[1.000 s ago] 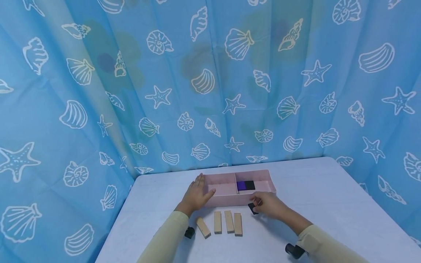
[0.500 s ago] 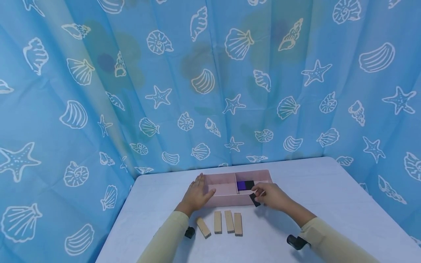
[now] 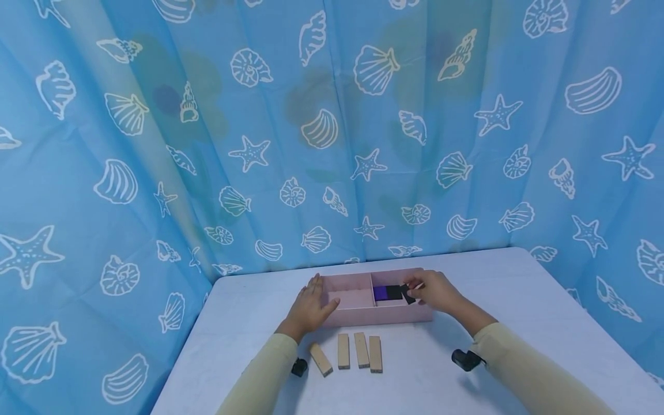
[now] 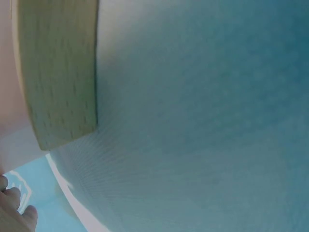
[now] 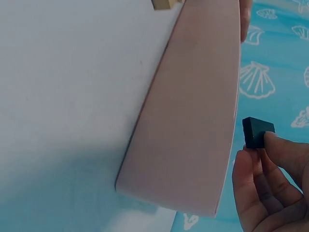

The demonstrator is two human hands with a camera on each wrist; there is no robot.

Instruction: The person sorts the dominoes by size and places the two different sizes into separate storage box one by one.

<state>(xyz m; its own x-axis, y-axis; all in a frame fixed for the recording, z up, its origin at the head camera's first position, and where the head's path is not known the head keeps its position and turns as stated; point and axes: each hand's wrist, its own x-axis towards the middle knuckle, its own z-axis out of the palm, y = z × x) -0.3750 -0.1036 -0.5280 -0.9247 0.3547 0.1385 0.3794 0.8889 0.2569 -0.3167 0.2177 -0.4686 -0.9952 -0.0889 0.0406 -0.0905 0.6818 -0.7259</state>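
Observation:
A pink two-compartment box (image 3: 363, 316) stands toward the back of the table. My right hand (image 3: 434, 291) pinches a small black block (image 3: 407, 294) between thumb and fingers, over the box's right compartment; the right wrist view shows this black block (image 5: 258, 132) tilted in the fingertips. Below it in that compartment, a purple block (image 3: 381, 293) and another black block (image 3: 394, 292) lie side by side against the divider. My left hand (image 3: 308, 306) rests on the box's left end with fingers straight and thumb over the front rim. The left wrist view catches only its fingertips (image 4: 19, 212).
Several plain wooden blocks (image 3: 343, 351) lie in a loose row in front of the box, the leftmost one (image 3: 321, 359) slanted. White cloth covers the table (image 3: 415, 386). A blue shell-patterned curtain (image 3: 332, 144) hangs close behind its far edge.
My right hand has lifted the black block from in front of the box, up over the front wall, to above the right compartment. The left hand stays where it was.

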